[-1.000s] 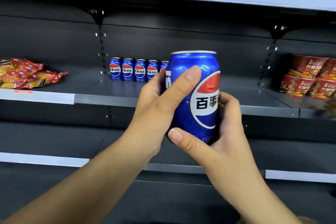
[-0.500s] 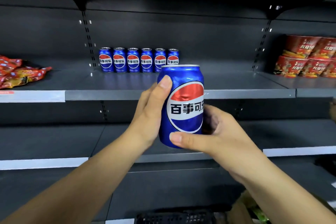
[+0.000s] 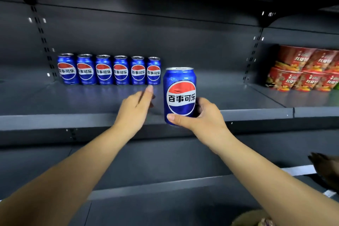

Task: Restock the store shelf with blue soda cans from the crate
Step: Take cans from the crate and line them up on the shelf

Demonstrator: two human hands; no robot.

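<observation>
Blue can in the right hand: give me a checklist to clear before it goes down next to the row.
1. Grip: right hand wraps the held can low down: ok.
2. Held can upright, label facing out: ok.
3. Free shelf space right of the row of six cans: ok.
4. Left hand open, off the can, yet near the landing spot: not ok.
5. Row cans upright, labels forward: ok.
6. Depth alignment with the row: cannot tell.

Both forearms are bare to the frame edge, with no sleeves, rings or watch showing.
</observation>
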